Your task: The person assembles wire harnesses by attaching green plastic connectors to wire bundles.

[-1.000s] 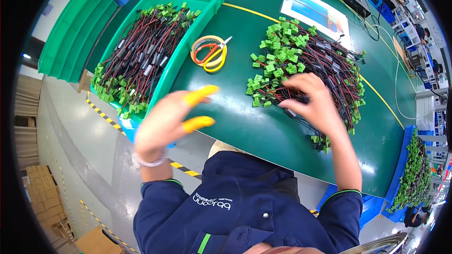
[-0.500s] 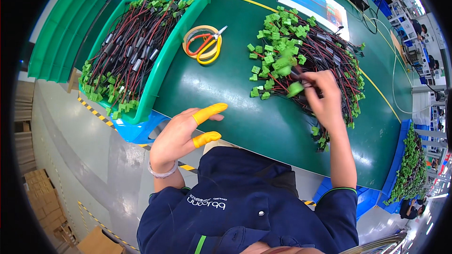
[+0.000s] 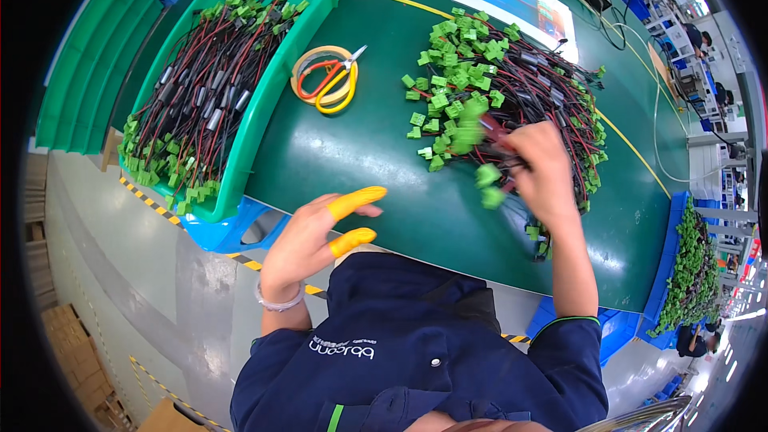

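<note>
My right hand (image 3: 544, 168) is closed on a wire harness (image 3: 498, 134) with dark and red leads. The harness's green connectors are smeared by motion, and I cannot tell whether it is one harness or several. Under and behind that hand spreads a heap of wire harnesses (image 3: 552, 88) with green connectors and black sleeves. My left hand (image 3: 308, 236) hovers over the table's near edge, holding nothing, its thumb and forefinger apart. Yellow finger cots cover these two fingers.
A green bin (image 3: 248, 152) full of similar harnesses stands on the left. Scissors (image 3: 340, 84) with red and yellow handles lie on a tape roll (image 3: 300, 72). At the back is a printed sheet (image 3: 520, 0). A blue bin (image 3: 670, 260) of harnesses stands far right.
My right hand has drawn the harness slightly toward me, and its green connectors have swung nearer. The left hand stays open, nearly in place. The whole view has shifted a little.
</note>
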### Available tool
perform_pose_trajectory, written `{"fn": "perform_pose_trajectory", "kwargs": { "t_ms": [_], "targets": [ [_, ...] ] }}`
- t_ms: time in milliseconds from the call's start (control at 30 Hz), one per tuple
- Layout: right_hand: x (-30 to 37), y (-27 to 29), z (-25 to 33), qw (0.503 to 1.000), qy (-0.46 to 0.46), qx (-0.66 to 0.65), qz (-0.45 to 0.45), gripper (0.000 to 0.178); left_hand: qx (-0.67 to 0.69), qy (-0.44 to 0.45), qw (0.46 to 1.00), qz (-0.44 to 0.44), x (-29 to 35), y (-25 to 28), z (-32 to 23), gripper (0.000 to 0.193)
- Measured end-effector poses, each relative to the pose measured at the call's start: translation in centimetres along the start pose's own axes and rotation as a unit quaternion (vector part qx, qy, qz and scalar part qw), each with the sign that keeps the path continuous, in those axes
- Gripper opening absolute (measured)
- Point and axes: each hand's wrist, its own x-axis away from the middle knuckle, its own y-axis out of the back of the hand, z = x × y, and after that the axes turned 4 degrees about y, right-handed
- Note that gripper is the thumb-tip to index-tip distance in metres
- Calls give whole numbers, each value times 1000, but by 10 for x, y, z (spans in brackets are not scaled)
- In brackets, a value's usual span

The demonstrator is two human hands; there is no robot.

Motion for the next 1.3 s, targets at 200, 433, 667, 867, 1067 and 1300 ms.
{"fn": "perform_pose_trajectory", "kwargs": {
  "t_ms": [200, 433, 667, 867, 1067, 1300],
  "targets": [
    [29, 85, -33, 770, -139, -504, -365, 17, 48, 16, 998, -25, 6, 8, 12, 42],
    [66, 131, -41, 744, -96, -396, -530, 20, 86, 11, 994, -61, -2, 7, 11, 38],
    [78, 176, -16, 650, 50, -416, -634, 15, 86, 6, 994, -66, -5, 1, 11, 36],
    [107, 178, -14, 837, -114, -334, -418, 20, 77, 1, 995, -66, -5, -1, 8, 34],
    [125, 202, 16, 749, 46, -348, -562, 15, 63, 0, 996, -65, -6, -1, 3, 33],
    [151, 204, 47, 706, 164, -489, -485, 14, 56, -5, 995, -78, -9, 2, -2, 35]
  ]
}}
